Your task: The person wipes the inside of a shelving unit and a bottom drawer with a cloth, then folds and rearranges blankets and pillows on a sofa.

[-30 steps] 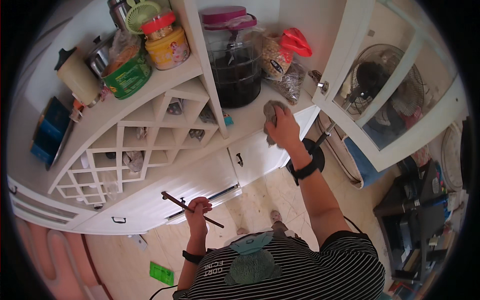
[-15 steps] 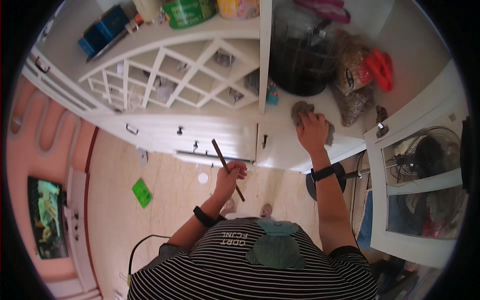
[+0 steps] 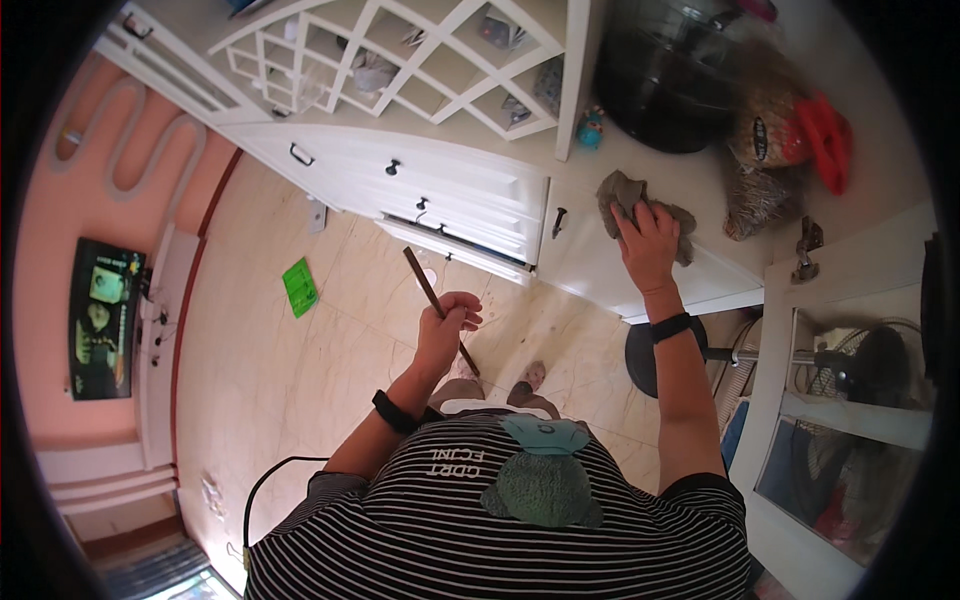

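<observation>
My left hand (image 3: 447,328) is closed around a thin dark brown stick (image 3: 424,280), held slantwise in front of my body above the floor. Reaching out to the right, my right hand (image 3: 650,248) grips a crumpled grey-brown cloth (image 3: 627,190) against the white cabinet shelf (image 3: 585,185). The cloth bunches out beyond my fingers on both sides. Behind it, deeper on the shelf, stand a large dark round container (image 3: 660,95) and a small blue figurine (image 3: 590,129).
Clear bags of dry goods (image 3: 757,140) and a red bag (image 3: 826,145) lie right of the container. An open glazed cabinet door (image 3: 850,425) and a standing fan (image 3: 880,365) are at the right. To the left are a lattice rack (image 3: 440,65), drawers (image 3: 460,195) and a green flat object (image 3: 299,288) on the floor.
The view has turned, and the cabinet sits higher and tilted in it. My right hand stays on the cloth near the shelf's front; my left hand still holds the stick.
</observation>
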`<state>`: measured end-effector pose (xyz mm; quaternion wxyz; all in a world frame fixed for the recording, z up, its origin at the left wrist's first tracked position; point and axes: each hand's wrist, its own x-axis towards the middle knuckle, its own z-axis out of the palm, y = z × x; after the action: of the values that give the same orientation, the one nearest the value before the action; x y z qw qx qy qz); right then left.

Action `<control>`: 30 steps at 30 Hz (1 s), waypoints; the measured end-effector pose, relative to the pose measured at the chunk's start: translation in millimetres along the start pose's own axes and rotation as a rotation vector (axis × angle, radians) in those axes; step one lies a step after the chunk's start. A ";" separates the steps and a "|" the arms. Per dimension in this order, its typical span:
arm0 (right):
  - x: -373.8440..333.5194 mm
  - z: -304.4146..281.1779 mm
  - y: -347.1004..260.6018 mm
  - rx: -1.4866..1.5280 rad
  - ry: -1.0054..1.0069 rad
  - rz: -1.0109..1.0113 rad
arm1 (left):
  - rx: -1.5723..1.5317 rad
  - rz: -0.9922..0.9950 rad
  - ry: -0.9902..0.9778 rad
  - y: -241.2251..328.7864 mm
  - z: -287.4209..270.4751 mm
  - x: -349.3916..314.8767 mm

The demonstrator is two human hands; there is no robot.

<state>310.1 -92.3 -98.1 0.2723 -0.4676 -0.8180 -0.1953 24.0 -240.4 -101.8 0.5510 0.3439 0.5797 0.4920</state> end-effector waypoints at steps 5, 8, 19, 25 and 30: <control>-61.0 38.1 9.5 0.050 -0.119 0.054 | -0.039 -0.007 0.071 -4.5 -17.4 -18.5; -127.3 60.8 17.1 0.034 -0.164 0.340 | -0.033 -0.003 0.098 -9.3 -36.5 -30.9; -348.2 15.5 -107.4 0.450 -1.001 0.976 | -0.129 -0.029 0.259 -46.7 -122.3 -100.5; -386.0 -14.4 -176.7 0.604 -0.963 1.039 | -0.186 -0.115 0.242 -68.1 -142.9 -129.2; -398.6 -34.3 -182.2 0.517 -0.963 0.949 | -0.179 -0.123 0.156 -79.4 -143.8 -135.6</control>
<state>325.6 -463.1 -333.7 0.0389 -0.7270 -0.5761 0.3716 -84.0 -417.6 -149.6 0.5620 0.2179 0.5946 0.5321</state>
